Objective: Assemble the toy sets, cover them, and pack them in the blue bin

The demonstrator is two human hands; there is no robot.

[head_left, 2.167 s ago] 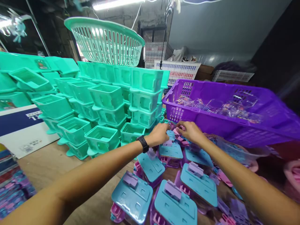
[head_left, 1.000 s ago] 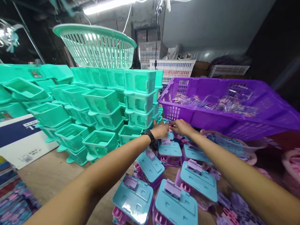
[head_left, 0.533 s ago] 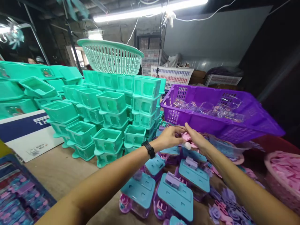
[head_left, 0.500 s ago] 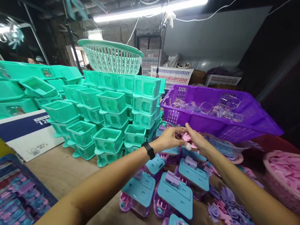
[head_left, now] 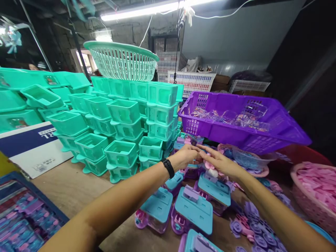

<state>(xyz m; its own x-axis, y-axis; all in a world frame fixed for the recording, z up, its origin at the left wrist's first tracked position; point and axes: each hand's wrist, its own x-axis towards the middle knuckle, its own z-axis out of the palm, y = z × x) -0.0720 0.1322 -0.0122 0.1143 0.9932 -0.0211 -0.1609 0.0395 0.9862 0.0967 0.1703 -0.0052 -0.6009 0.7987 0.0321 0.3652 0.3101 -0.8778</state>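
Observation:
My left hand (head_left: pixel 189 155), a black band on its wrist, has its fingers curled in against my right hand; what its fingertips grip is hidden. My right hand (head_left: pixel 220 161) is closed on small pink plastic pieces (head_left: pixel 208 165), with a rounded white bit (head_left: pixel 213 172) showing below. Both hands meet above rows of toy boxes with blue lids and clear purple bases. The nearest ones are a box (head_left: pixel 193 210) with a lilac clip on its lid, another box (head_left: pixel 214 189) just under my right hand, and one (head_left: pixel 156 206) below my left forearm.
Stacked teal bins (head_left: pixel 122 154) fill the left, with a green basket (head_left: pixel 123 61) on top. A tilted purple crate (head_left: pixel 236 134) holds clear-packed parts behind my hands. Right are a pink basket (head_left: pixel 306 194) of pink pieces and loose lilac parts (head_left: pixel 259 231). A blue-rimmed tray (head_left: pixel 56 206) lies left.
My hands have drawn closer together and slightly lower. The right fingers now lie over the pink pieces, reaching toward my left fingers. The view has shifted slightly.

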